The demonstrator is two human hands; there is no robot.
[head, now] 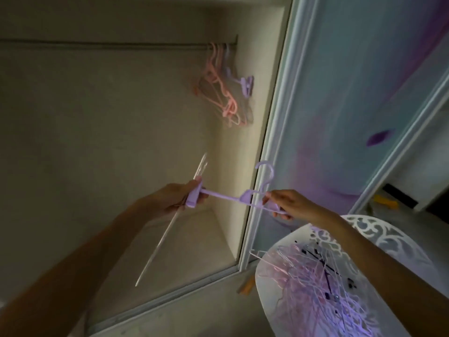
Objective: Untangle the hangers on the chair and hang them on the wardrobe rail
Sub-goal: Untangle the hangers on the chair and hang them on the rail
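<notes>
A purple clip hanger (233, 197) stretches between both hands in front of the open wardrobe, its hook pointing up. My left hand (175, 200) grips its left clip end together with a thin pale hanger (170, 224) that slants down to the left. My right hand (291, 204) pinches the purple hanger's right side near the hook. A tangled heap of purple, pink and white hangers (315, 283) lies on the white chair (393, 237) at the lower right. On the wardrobe rail (121, 46), several pink and purple hangers (223, 86) hang at its right end.
A sliding wardrobe door with a pale frame (274, 132) stands right of the opening. The wardrobe's floor track (170, 302) runs along the bottom. An orange object (247, 287) lies on the floor by the chair. The rail's left stretch is bare.
</notes>
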